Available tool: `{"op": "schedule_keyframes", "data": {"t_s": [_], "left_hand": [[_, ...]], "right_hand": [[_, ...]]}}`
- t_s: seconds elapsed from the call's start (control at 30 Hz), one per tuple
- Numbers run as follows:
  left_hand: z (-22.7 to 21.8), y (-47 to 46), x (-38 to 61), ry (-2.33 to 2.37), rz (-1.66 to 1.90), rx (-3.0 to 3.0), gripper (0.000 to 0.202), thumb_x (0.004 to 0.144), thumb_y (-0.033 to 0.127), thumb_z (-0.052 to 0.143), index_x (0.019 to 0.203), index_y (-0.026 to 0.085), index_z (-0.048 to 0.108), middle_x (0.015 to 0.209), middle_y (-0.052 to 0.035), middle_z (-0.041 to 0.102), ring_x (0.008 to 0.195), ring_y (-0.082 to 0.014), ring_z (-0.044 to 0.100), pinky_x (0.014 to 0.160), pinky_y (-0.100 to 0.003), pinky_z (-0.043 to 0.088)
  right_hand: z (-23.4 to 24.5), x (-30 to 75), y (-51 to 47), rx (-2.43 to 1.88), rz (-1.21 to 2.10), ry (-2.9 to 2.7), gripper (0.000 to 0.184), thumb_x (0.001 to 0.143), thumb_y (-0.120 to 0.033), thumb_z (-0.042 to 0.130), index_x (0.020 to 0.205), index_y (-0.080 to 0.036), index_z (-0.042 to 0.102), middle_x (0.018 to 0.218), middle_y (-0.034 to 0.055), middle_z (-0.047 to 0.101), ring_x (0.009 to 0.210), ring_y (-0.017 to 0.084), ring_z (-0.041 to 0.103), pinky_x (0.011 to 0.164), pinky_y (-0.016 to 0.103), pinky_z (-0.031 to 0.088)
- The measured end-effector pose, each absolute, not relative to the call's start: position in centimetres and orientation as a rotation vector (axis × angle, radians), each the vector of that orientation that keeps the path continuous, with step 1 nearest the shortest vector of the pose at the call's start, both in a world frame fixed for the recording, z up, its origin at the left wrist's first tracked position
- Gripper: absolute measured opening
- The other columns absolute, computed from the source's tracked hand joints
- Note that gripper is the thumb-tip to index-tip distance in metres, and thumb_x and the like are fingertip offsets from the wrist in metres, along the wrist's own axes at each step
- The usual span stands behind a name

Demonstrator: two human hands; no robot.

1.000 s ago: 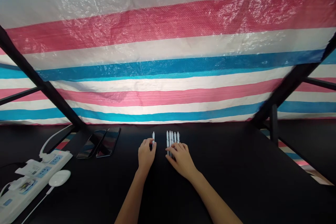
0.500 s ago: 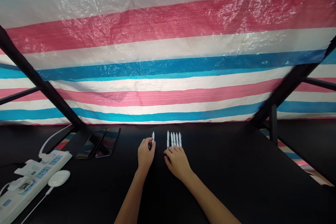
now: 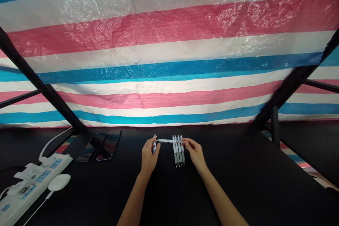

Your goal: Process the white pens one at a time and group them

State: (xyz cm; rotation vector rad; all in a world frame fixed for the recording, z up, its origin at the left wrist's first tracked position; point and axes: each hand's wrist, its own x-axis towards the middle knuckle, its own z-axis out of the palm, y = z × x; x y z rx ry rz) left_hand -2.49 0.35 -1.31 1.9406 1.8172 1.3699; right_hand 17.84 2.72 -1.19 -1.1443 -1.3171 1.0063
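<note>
A white pen with a grey grip (image 3: pixel 167 141) is held sideways above the black table. My right hand (image 3: pixel 196 154) pinches its grey end at the right. At its left end are the closed fingertips of my left hand (image 3: pixel 149 155). Another white pen (image 3: pixel 154 146) stands lengthwise by my left fingers, partly covered by them; whether they touch it I cannot tell. Under the sideways pen lies a row of several white pens (image 3: pixel 178 153), side by side, with grey grips and tips toward me.
Two dark phones (image 3: pixel 109 145) (image 3: pixel 91 147) lie to the left on the black table (image 3: pixel 238 176). Nearer left are a white power strip (image 3: pixel 39 180) with plugs and a white round charger (image 3: pixel 59 182) on a cable. Behind hangs a striped tarp (image 3: pixel 169 99) between black frame bars.
The leftmost pen of the row has been lifted and turned sideways between my hands. My right hand has moved right, uncovering the lower ends of the other pens.
</note>
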Motion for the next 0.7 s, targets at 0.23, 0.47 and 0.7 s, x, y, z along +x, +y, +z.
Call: {"op": "schedule_keyframes", "data": {"t_s": [0.23,0.47,0.7], "left_hand": [[-1.1,-0.3,-1.8,1.642,1.491,2.154,0.040,0.087,0.030,0.048,0.127,0.024,0.043,0.102,-0.0074,0.062,0.084,-0.0175,0.060,0.078,-0.035,0.050],[-0.7,-0.6,-1.1,1.487,1.434,2.295,0.024,0.089,0.025,0.046,0.110,0.024,0.056,0.100,-0.0061,0.062,0.092,-0.0172,0.061,0.079,-0.030,0.051],[-0.1,-1.0,-0.7,1.507,1.353,2.245,0.019,0.089,0.028,0.042,0.094,0.022,0.060,0.098,-0.0082,0.062,0.089,-0.0182,0.060,0.077,-0.030,0.050]], "right_hand": [[0.1,19.1,2.9,-1.058,1.165,-1.060,0.037,0.069,-0.052,0.065,0.077,-0.017,0.070,0.060,0.0020,0.056,0.055,0.014,0.045,0.054,0.027,0.037],[-0.2,19.4,3.2,-1.024,1.296,-1.019,0.035,0.067,-0.050,0.067,0.073,-0.016,0.068,0.054,-0.0011,0.050,0.049,0.011,0.039,0.050,0.025,0.031],[0.0,19.1,3.0,-1.020,1.291,-1.161,0.039,0.075,-0.054,0.058,0.080,-0.017,0.067,0.056,-0.0002,0.052,0.050,0.012,0.042,0.051,0.026,0.034]]}}
